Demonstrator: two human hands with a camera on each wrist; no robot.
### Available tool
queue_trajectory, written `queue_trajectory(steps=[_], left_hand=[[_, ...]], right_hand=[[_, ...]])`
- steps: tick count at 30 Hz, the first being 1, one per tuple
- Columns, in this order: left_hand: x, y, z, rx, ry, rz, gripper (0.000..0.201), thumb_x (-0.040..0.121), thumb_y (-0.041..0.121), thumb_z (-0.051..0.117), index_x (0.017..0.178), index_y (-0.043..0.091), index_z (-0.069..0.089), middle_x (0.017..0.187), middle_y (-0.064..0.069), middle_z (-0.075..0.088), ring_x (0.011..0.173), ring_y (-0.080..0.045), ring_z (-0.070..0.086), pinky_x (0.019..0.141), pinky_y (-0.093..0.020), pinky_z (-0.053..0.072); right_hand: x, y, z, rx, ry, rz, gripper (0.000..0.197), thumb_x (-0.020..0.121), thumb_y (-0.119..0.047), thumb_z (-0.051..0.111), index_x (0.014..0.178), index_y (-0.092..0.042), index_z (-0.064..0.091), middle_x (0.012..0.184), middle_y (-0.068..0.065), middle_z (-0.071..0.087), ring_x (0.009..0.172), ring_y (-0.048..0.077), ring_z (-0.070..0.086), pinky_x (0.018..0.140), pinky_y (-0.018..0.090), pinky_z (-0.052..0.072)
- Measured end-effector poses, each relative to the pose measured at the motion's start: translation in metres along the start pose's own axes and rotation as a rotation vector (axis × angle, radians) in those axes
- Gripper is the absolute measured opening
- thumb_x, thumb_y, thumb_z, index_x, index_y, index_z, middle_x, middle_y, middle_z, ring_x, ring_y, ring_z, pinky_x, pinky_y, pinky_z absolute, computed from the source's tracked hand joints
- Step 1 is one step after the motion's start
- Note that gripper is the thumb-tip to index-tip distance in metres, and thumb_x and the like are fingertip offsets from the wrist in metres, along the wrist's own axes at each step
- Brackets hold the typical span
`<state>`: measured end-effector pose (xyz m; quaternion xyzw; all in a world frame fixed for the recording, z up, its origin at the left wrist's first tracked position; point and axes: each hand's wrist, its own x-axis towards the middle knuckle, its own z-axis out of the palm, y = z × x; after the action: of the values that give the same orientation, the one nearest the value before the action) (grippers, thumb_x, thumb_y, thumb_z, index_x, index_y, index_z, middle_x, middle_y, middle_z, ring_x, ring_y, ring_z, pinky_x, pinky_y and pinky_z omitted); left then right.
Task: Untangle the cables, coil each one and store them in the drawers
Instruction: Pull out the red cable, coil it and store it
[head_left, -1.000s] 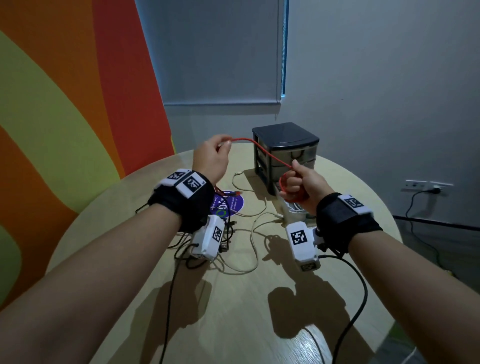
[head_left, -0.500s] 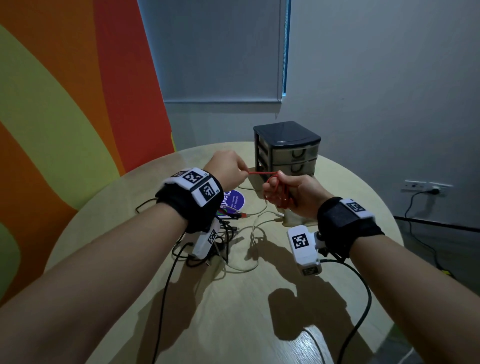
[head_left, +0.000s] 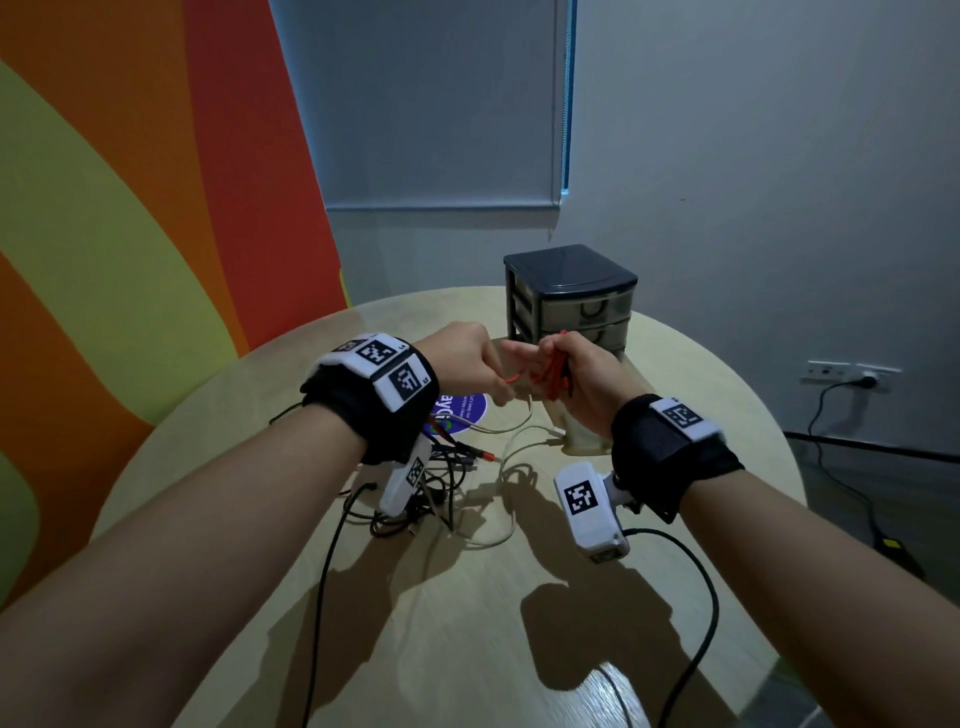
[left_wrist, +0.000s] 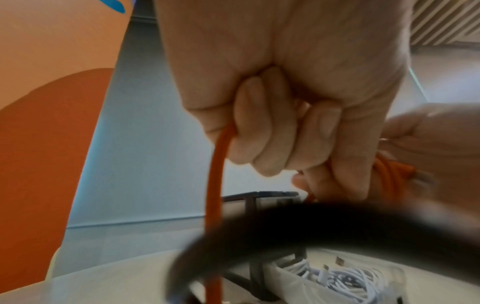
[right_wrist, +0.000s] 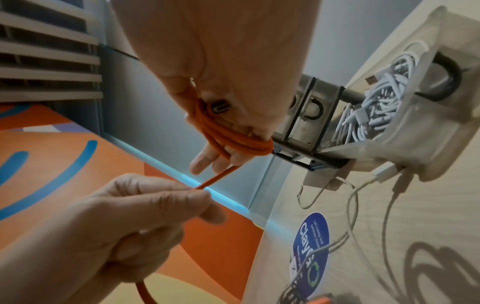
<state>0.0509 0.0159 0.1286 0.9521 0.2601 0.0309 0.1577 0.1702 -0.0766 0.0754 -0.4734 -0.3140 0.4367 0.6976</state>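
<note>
Head view, from the left: the left hand (head_left: 465, 358) is raised over the round table (head_left: 519, 649) with its fingers curled, pinching the free run of the orange cable (head_left: 553, 371). The left wrist view confirms it, the cable (left_wrist: 217, 185) leaving the fist and hanging straight down. Below that hand, a tangle of dark cables (head_left: 441, 467) and a loose white cable (head_left: 511, 467) lie unsorted on the tabletop beside a round purple sticker (head_left: 462, 413).

Just to the right, nearly touching, the right hand (head_left: 582, 379) holds the finished turns. In the right wrist view several orange loops (right_wrist: 233, 135) are wrapped round its fingers, a connector tucked against the palm.

Behind the hands stands the small drawer unit (head_left: 569, 296); its lowest drawer (right_wrist: 405, 144) is pulled out and already holds coiled white cables (right_wrist: 376, 96).

The step in hand appears to be coiling the orange cable, well advanced, though how much tail remains is unclear. Next, the left hand would need to feed the remaining length round the right hand's bundle, keeping tension even so the loops do not spring apart, before it goes to a drawer.
</note>
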Motion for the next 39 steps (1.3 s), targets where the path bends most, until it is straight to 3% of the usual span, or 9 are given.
queue_trajectory(steps=[3, 5, 10, 15, 21, 30, 33, 36, 39], left_hand=[[-0.003, 0.005, 0.005, 0.035, -0.050, 0.043, 0.018, 0.083, 0.026, 0.068, 0.082, 0.010, 0.076, 0.052, 0.016, 0.052, 0.053, 0.000, 0.049, 0.049, -0.012, 0.031], [-0.003, 0.008, 0.006, 0.079, -0.057, 0.067, 0.021, 0.083, 0.028, 0.068, 0.082, 0.009, 0.076, 0.051, 0.008, 0.047, 0.051, -0.008, 0.043, 0.051, -0.019, 0.031], [-0.004, 0.007, 0.011, -0.066, -0.131, 0.097, 0.020, 0.078, 0.030, 0.073, 0.095, 0.020, 0.076, 0.076, 0.007, 0.066, 0.067, -0.004, 0.052, 0.069, -0.022, 0.041], [-0.005, 0.011, 0.014, -0.221, -0.121, 0.096, 0.021, 0.084, 0.021, 0.069, 0.104, 0.016, 0.071, 0.041, 0.019, 0.051, 0.040, 0.003, 0.045, 0.044, -0.006, 0.032], [-0.002, -0.005, 0.006, -0.392, -0.108, 0.002, 0.009, 0.080, 0.019, 0.073, 0.087, 0.015, 0.070, 0.059, -0.004, 0.053, 0.050, -0.013, 0.047, 0.051, -0.020, 0.044], [0.000, -0.019, 0.012, -0.116, -0.177, 0.037, 0.016, 0.078, 0.014, 0.072, 0.093, 0.021, 0.073, 0.067, 0.018, 0.064, 0.064, 0.006, 0.056, 0.066, -0.009, 0.042], [-0.003, -0.027, 0.016, -0.052, -0.230, 0.000, 0.018, 0.080, 0.008, 0.068, 0.094, 0.018, 0.073, 0.078, 0.006, 0.067, 0.066, -0.002, 0.058, 0.068, -0.017, 0.047], [-0.007, -0.037, 0.018, -0.346, -0.238, -0.049, 0.006, 0.084, 0.011, 0.068, 0.080, 0.012, 0.072, 0.062, -0.002, 0.064, 0.048, -0.010, 0.057, 0.055, -0.022, 0.049], [-0.007, -0.047, 0.018, -0.533, -0.036, -0.077, 0.008, 0.080, 0.023, 0.072, 0.074, 0.020, 0.074, 0.045, 0.004, 0.048, 0.039, -0.008, 0.042, 0.044, -0.018, 0.039]], right_hand=[[0.000, 0.001, 0.002, -0.084, -0.007, 0.018, 0.030, 0.097, -0.013, 0.028, 0.070, -0.016, 0.042, 0.080, 0.000, 0.070, 0.071, 0.012, 0.059, 0.062, 0.025, 0.040], [-0.001, 0.003, 0.003, -0.223, -0.005, 0.063, 0.030, 0.098, -0.015, 0.031, 0.072, -0.015, 0.044, 0.075, 0.004, 0.062, 0.067, 0.016, 0.053, 0.055, 0.022, 0.042], [-0.006, -0.001, -0.006, -0.472, -0.036, 0.119, 0.031, 0.100, -0.020, 0.030, 0.074, -0.013, 0.045, 0.065, 0.005, 0.047, 0.050, 0.012, 0.041, 0.048, 0.022, 0.029], [-0.003, -0.006, -0.019, -0.729, -0.020, 0.117, 0.036, 0.098, -0.018, 0.029, 0.073, -0.011, 0.054, 0.049, -0.002, 0.054, 0.038, 0.007, 0.039, 0.043, 0.021, 0.027], [-0.005, -0.004, -0.039, -0.652, 0.152, 0.099, 0.034, 0.097, -0.017, 0.036, 0.067, -0.011, 0.052, 0.053, 0.002, 0.048, 0.045, 0.012, 0.038, 0.041, 0.017, 0.029], [0.004, -0.008, -0.052, -0.349, 0.473, -0.037, 0.035, 0.090, -0.020, 0.042, 0.055, -0.015, 0.039, 0.033, -0.008, 0.033, 0.028, 0.007, 0.025, 0.033, 0.015, 0.020], [0.005, -0.009, -0.059, -0.298, 0.521, -0.029, 0.036, 0.088, -0.024, 0.042, 0.053, -0.017, 0.037, 0.032, -0.009, 0.033, 0.031, 0.009, 0.024, 0.036, 0.018, 0.020], [0.008, -0.010, -0.068, -0.311, 0.589, -0.029, 0.035, 0.087, -0.025, 0.042, 0.053, -0.017, 0.040, 0.030, -0.009, 0.036, 0.029, 0.009, 0.029, 0.042, 0.024, 0.022], [0.009, -0.008, -0.076, -0.283, 0.665, -0.029, 0.034, 0.085, -0.027, 0.044, 0.053, -0.016, 0.041, 0.028, -0.009, 0.035, 0.028, 0.010, 0.029, 0.044, 0.025, 0.021]])
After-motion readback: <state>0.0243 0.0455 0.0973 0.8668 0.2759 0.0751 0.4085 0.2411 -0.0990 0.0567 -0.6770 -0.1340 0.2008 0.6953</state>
